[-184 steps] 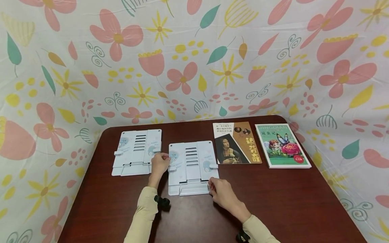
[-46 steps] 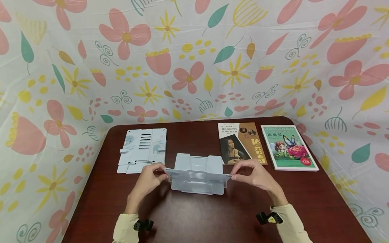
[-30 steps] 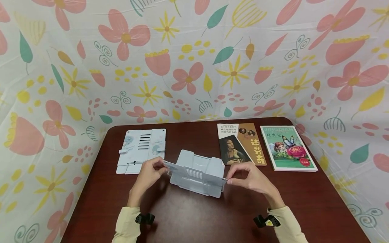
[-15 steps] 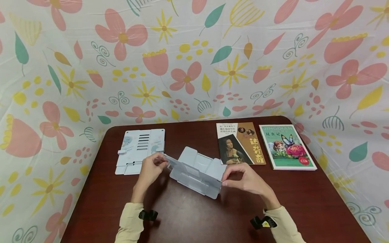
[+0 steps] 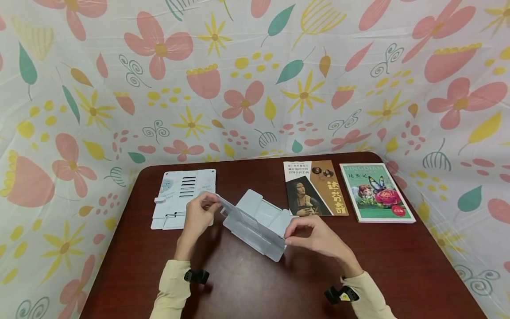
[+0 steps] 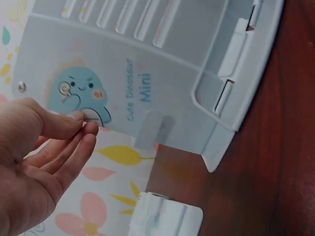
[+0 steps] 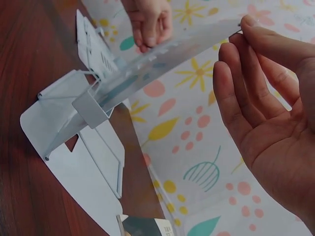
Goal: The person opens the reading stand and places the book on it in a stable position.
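Observation:
A white book stand [image 5: 255,230] is unfolded at mid-table, its panel raised off the base and the whole thing turned at a slant. My left hand [image 5: 197,218] pinches the panel's left edge between thumb and fingers, beside the blue dinosaur print [image 6: 78,91] seen in the left wrist view. At the opposite upper corner my right hand [image 5: 320,241] pinches the panel with thumb and index finger; its other fingers are loosely bent in the right wrist view. Behind the panel, the base [image 7: 74,105] rests on the table, with wire supports [image 7: 101,147] visible.
A second white book stand [image 5: 181,188] lies folded flat at the left. At the back right lie a brown-and-white book [image 5: 314,188] and a green-covered book [image 5: 376,192]. A patterned cloth [image 5: 255,88] hangs behind the dark wooden table [image 5: 255,288].
The stand lay flat at first, then its panel was raised. Since then both hands have turned it clockwise: its left end moved away from me, its right end closer.

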{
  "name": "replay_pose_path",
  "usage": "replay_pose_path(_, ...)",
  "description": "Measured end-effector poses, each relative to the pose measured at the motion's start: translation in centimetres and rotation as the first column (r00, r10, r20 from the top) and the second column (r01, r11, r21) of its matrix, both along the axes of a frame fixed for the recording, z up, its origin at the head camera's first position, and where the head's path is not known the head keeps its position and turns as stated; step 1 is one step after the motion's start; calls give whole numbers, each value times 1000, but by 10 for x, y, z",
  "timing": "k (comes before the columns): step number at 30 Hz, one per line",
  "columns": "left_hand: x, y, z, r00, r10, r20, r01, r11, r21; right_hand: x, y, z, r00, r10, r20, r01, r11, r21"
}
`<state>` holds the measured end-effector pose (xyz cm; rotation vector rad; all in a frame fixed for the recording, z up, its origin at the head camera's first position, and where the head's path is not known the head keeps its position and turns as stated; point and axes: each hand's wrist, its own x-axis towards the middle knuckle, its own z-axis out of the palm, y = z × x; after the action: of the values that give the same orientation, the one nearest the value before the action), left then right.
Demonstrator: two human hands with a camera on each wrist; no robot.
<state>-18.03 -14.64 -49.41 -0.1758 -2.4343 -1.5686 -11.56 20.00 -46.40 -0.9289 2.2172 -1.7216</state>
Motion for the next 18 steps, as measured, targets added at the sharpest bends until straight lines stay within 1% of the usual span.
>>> replay_pose_path(6, -4, 4, 8, 997, 43, -65, -39, 998, 57, 1, -9, 1, 998, -5, 57, 6, 1000, -23)
replay_pose_path(9, -6, 7, 11, 994, 65, -83, -59, 996, 71, 2, -12, 0, 998, 6, 59, -4, 999, -34)
replay_pose_path(11, -2, 12, 23, 993, 73, -91, -67, 995, 68, 1, -15, -1, 998, 13, 56, -11, 999, -36)
replay_pose_path(13, -3, 13, 26, 992, 82, -98, -75, 995, 67, 0, -17, -2, 999, 27, 46, -25, 999, -42)
replay_pose_path(14, -4, 14, 27, 992, 86, -95, -81, 995, 62, 0, -19, -2, 998, 27, 55, -25, 999, -39)
replay_pose_path(16, -5, 15, 28, 991, 86, -101, -79, 994, 72, 0, -23, -3, 998, 33, 59, -30, 999, -39)
replay_pose_path(18, -10, 14, 20, 991, 88, -105, -79, 994, 81, -1, -26, -3, 998, 39, 56, -37, 998, -41)
